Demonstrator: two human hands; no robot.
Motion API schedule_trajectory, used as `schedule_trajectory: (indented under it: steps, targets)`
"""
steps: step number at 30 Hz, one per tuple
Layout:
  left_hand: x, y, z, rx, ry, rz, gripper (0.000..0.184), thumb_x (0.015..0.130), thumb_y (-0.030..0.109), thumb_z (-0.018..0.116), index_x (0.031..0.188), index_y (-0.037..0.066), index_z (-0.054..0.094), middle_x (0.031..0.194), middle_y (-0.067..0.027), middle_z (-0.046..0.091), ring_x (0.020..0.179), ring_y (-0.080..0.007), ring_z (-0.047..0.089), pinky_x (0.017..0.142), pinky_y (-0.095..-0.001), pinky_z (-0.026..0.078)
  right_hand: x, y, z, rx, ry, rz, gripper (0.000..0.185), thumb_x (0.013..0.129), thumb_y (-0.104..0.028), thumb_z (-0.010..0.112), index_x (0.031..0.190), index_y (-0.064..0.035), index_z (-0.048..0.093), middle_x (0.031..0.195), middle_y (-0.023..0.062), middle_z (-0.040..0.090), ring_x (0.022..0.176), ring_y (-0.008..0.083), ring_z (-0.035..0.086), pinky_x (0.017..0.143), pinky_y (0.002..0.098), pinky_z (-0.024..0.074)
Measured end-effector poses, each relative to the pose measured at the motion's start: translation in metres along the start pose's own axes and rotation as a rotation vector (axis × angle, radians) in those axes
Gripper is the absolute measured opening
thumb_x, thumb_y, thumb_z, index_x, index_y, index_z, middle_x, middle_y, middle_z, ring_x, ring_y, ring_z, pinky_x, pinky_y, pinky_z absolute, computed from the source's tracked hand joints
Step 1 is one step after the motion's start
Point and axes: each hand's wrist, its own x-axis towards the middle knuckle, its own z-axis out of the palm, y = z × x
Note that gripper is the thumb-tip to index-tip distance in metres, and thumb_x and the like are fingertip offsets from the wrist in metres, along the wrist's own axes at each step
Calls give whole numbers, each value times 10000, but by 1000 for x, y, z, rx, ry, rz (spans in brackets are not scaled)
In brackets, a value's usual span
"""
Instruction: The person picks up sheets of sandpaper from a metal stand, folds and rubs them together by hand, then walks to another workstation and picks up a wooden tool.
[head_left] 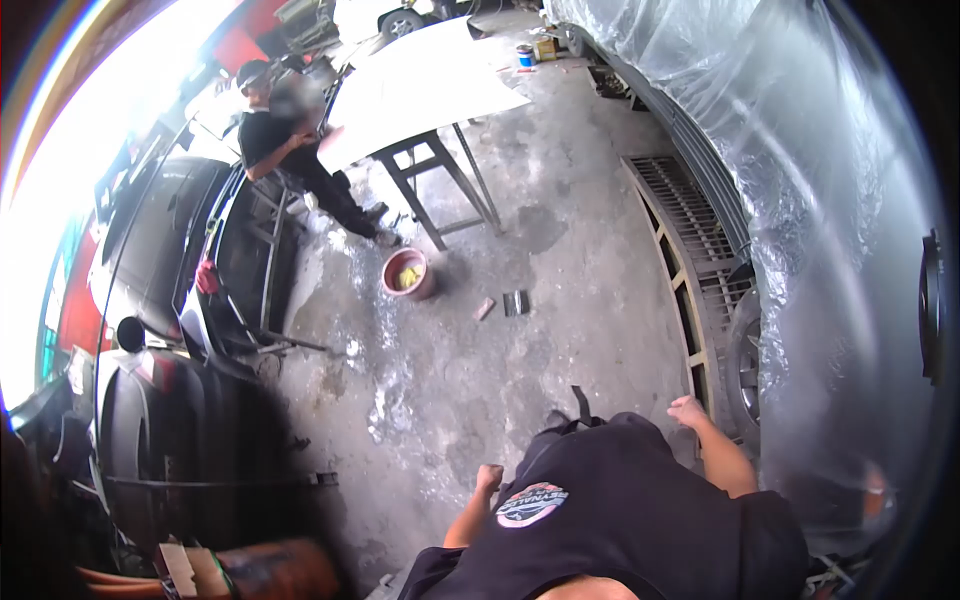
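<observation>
Long slatted frame (692, 228), pale-edged, on floor (590, 230) at right. Small pinkish block (484, 308), dark squarish piece (516, 303) lying near each other.

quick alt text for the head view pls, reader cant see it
A person in a dark shirt, left hand and right hand curled with nothing visibly held, stands on a stained workshop floor. Ahead are a pink bucket and a co-worker beside a white panel on a stand; plastic sheeting hangs at right.
</observation>
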Motion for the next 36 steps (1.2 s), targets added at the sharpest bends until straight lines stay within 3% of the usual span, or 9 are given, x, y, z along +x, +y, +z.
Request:
schedule_trajectory:
  steps: [3,5,9,10,21,24,29,34,36]
  targets:
    - [72,31,-47,-23,72,-132,300,884,245,594,908,-15,742,716,-176,683,640,-268,700,649,-422,559,-1,-43,-3,42,111,-99,497,843,-231,785,1264,12,683,934,126,758,686,172,698,612,335,563]
    - [124,36,-72,-27,164,-7,324,899,274,616,996,0,760,722,-186,685,615,-250,685,649,-416,549,-32,-115,-23,275,-4,20,512,843,-273,756,1255,22,683,1239,225,704,1192,300,667,1038,382,503]
    - [168,144,-120,-231,212,23,353,916,292,634,1097,19,768,709,-159,695,582,-196,650,599,-380,517,-1,-126,-22,212,30,-99,516,836,-280,752,1226,52,692,1210,233,715,1162,323,682,1024,395,514]
    - [173,159,-122,-226,212,20,353,916,292,634,1097,19,768,709,-159,695,582,-196,650,599,-380,517,29,-100,-14,140,113,-190,514,840,-244,742,1276,22,680,910,132,756,686,164,695,632,312,559]
    - [181,242,-28,-133,-27,-178,306,889,256,654,982,-14,764,778,-154,741,716,-198,696,702,-409,550,172,-138,-119,78,-144,144,359,847,-270,740,1108,-24,739,800,70,718,655,150,675,549,332,541]
    - [186,254,-2,248,110,225,300,871,235,657,1020,-2,764,764,-145,741,740,-209,703,743,-416,555,258,-132,-143,125,22,-227,440,850,-255,759,1209,-4,716,884,110,753,630,164,680,569,340,554]
    - [223,372,-10,-254,41,-240,326,888,262,643,1002,-15,771,710,-91,682,676,-168,644,656,-387,546,349,-192,-230,120,2,-243,482,862,-243,770,1258,17,685,969,155,760,651,188,699,596,335,562]
    - [270,475,-28,-353,167,-179,348,931,271,622,1085,-17,743,757,-79,671,678,-166,616,663,-369,545,448,-191,-257,171,27,-312,518,881,-252,741,1315,16,646,825,77,711,581,147,616,501,321,498]
    - [276,503,-45,-387,221,-154,359,935,262,619,1134,-13,737,806,-110,709,728,-191,659,723,-374,559,425,-229,-275,354,-53,-207,268,885,-179,706,1108,-30,698,702,23,641,522,118,575,443,300,454]
